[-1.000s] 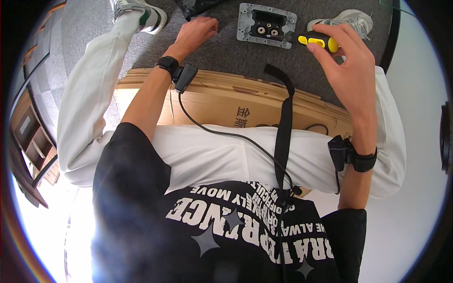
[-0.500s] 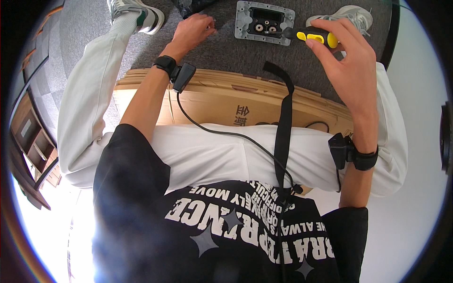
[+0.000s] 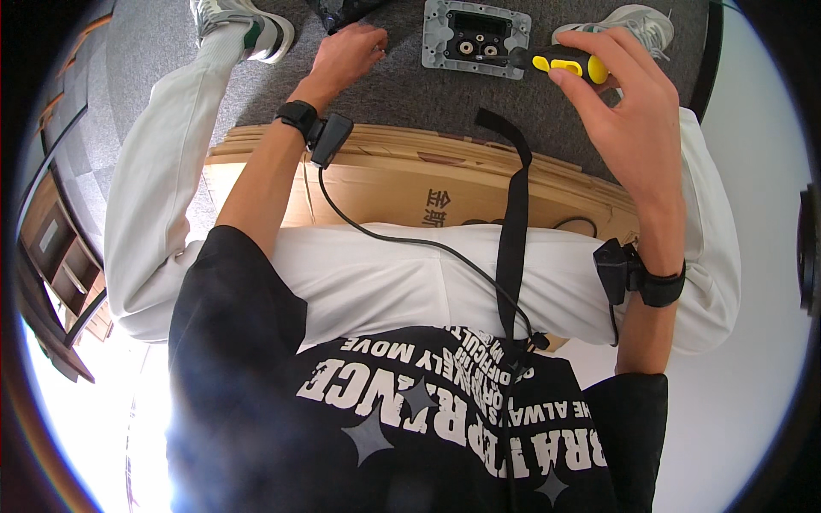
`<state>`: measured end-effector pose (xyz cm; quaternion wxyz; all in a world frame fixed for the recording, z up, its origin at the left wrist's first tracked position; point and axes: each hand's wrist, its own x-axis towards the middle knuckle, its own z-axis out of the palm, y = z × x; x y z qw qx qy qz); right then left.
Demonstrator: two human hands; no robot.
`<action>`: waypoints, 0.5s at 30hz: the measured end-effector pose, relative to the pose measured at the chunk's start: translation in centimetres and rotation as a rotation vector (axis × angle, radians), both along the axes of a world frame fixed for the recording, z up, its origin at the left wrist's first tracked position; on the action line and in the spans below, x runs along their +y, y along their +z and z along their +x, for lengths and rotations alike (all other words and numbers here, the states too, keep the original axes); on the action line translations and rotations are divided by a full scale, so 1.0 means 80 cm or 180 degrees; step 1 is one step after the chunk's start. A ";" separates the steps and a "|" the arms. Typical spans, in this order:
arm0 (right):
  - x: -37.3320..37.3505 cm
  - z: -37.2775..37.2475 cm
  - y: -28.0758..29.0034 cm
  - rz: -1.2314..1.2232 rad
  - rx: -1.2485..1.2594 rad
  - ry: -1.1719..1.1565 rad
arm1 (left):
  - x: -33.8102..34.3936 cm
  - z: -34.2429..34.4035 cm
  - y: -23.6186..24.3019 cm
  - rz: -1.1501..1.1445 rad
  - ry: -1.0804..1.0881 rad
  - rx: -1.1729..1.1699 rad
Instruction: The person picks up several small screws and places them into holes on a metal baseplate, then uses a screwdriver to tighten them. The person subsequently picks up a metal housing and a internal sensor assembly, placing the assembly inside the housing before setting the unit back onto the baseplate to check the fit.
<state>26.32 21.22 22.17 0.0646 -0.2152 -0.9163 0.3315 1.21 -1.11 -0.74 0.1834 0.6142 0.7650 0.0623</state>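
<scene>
The right hand point(image 3: 637, 111) is clamped on the screwdriver point(image 3: 571, 65); its lower fingers are partly hidden behind the handle and palm. The screwdriver's thin shaft extends over the housing point(image 3: 433, 36); the tip is too small to make out, and contact with a screw cannot be confirmed. The left hand point(image 3: 349, 56) has curled fingers near the bag point(image 3: 344, 10); its palm side is hidden, so whether it grips anything cannot be told. The upper frame edge cuts off the bag.

The housing is a grey, rectangular, metal-looking frame with a black recessed centre and round fittings. It lies on dark, fine-textured carpet point(image 3: 398, 98), beyond layered brown cardboard point(image 3: 359, 192). The handle is rounded, black and yellow. The bag is glossy, creased black film.
</scene>
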 end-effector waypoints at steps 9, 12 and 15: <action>0.001 0.001 -0.002 -0.0045 0.0031 0.0023 | -0.002 0.004 -0.001 0.0191 0.0024 -0.0191; 0.000 0.000 -0.005 -0.0074 0.0063 0.0003 | -0.005 0.001 0.002 0.0168 0.0008 -0.0145; 0.000 -0.001 -0.010 -0.0023 -0.0002 0.0002 | -0.006 0.002 0.005 0.0152 0.0269 -0.0389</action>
